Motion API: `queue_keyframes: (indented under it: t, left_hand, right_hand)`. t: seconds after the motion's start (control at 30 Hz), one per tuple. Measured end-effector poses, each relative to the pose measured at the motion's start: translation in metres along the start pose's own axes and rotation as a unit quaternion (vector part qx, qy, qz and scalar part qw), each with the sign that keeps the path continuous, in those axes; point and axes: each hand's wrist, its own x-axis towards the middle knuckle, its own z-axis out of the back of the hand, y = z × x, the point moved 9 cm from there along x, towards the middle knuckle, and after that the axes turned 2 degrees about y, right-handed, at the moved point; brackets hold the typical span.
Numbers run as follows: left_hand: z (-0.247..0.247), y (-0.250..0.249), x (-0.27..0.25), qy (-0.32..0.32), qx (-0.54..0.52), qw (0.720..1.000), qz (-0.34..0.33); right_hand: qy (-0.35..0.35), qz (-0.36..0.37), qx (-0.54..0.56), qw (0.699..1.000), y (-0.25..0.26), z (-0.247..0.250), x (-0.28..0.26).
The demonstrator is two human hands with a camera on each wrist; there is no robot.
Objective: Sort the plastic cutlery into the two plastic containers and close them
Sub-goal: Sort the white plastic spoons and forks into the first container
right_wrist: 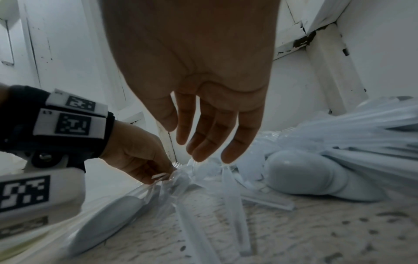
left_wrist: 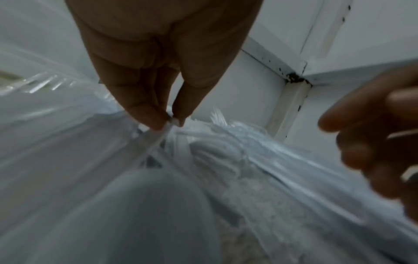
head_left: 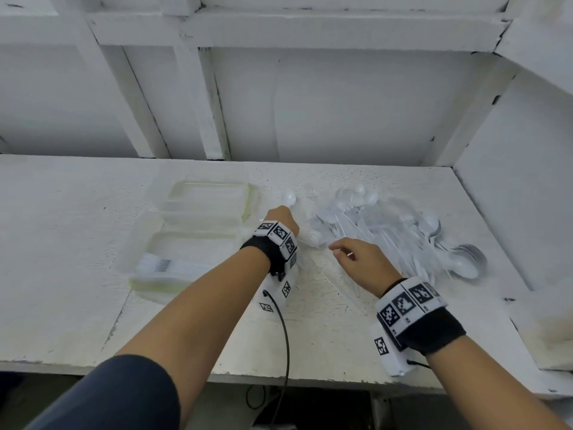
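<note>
Pinching a clear handle (left_wrist: pixel 158 137) between thumb and fingertips, the left hand (head_left: pixel 280 220) works at the near-left edge of the cutlery pile (head_left: pixel 381 228) on the white bench (head_left: pixel 77 305); whether it is a fork or a spoon, the blur hides. The right hand (head_left: pixel 362 263) hangs above the pile, fingers loose and spread, tips just touching the handles, gripping nothing. Left of the hands lie two open containers (head_left: pixel 198 237), touching; the nearer one holds a neat row of white pieces (head_left: pixel 173 265).
</note>
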Motion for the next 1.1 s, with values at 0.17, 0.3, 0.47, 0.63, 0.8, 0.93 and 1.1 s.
queue_keyframes:
  t: [0.17,0.3,0.47,0.63,0.8,0.93,1.1]
  left_hand:
    - [0.003,0.013,-0.003,0.033,-0.041,0.998,0.023]
    - [0.014,0.018,-0.014,0.063,-0.135,0.989,0.019]
    - [0.041,0.017,-0.041,0.065,-0.252,0.966,0.002]
    - [0.053,0.020,-0.060,0.075,-0.292,0.953,-0.024]
    - [0.058,0.028,-0.062,0.053,-0.293,0.954,-0.018]
    - [0.053,0.028,-0.062,0.055,-0.281,0.958,-0.030]
    - [0.048,0.029,-0.061,0.027,-0.282,0.958,-0.037]
  right_hand:
    - [-0.003,0.006,0.009,1.000,0.006,-0.004,0.008]
    - [0.008,0.026,-0.007,1.000,0.018,-0.015,0.016]
    - [0.173,0.112,-0.193,0.959,0.051,-0.068,0.012]
    - [0.183,0.165,-0.355,0.902,0.056,-0.097,0.007]
    - [0.171,0.218,-0.330,0.903,0.060,-0.090,0.009]
    - [0.122,0.266,-0.254,0.922,0.066,-0.073,0.005]
    - [-0.029,0.262,-0.043,0.964,0.073,-0.031,0.003]
